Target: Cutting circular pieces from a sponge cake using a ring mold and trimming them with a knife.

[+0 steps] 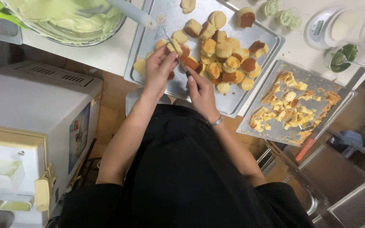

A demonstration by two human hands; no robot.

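Left hand (159,69) has a clenched grip on a small cake (175,47) at the baking tray's (165,19) 7 o'clock edge. Right hand (200,90) grips a knife (170,40) cutting it; cake pile (227,59) sits at 3 o'clock.

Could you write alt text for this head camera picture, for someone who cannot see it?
Seen from above, a person's left hand and right hand work with a thin knife on a small round cake over a metal tray piled with such cakes. A second tray holds crumbly trimmings, and a bowl of pale green cream stands at upper left.
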